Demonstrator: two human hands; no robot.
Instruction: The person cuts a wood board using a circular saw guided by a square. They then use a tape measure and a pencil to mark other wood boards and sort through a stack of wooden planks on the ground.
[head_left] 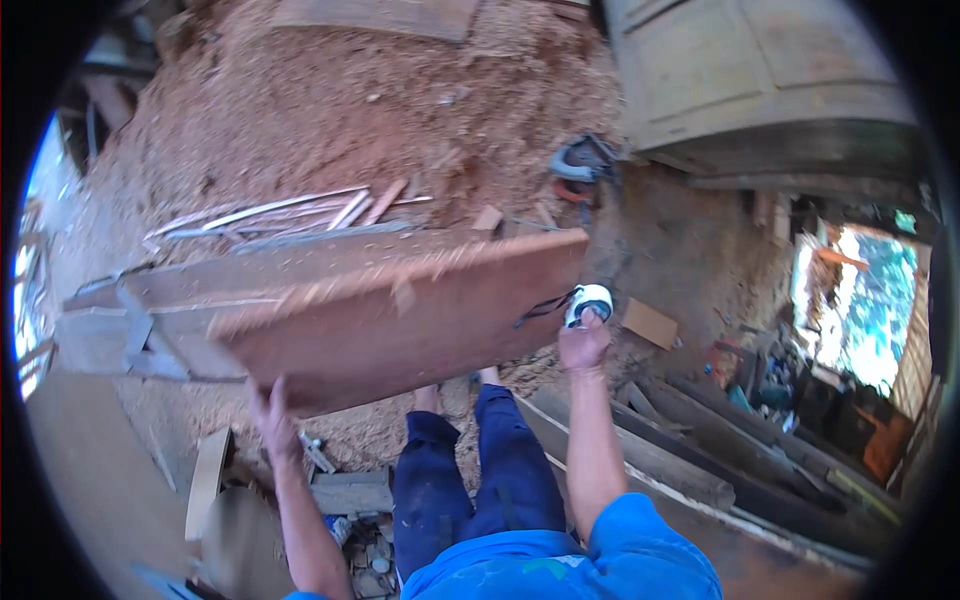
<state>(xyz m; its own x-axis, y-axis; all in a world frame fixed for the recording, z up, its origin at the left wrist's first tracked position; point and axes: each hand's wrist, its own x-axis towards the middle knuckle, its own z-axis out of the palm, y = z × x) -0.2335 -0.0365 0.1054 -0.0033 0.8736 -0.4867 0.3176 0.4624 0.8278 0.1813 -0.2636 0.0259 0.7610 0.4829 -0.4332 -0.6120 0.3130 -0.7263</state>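
Observation:
A thick reddish-brown wooden board [430,325] is held tilted in front of my legs, its rough long edge facing up. My left hand [276,425] grips the board at its lower left corner, with the fingers partly behind it. My right hand [585,345] is closed around a white rounded object [592,298] with a dark strap or cord, close to the board's right end. The kind of this object is not clear. Below and behind the board lies a long wooden bench or plank [120,325], partly hidden.
Thin wood strips [290,212] lie on a sawdust heap [330,110]. A grey-and-orange tool [582,165] sits beyond the board. Panelled wooden furniture [760,70] stands at the far right. Long beams [680,475] lie to my right, wood offcuts [370,560] near my left leg.

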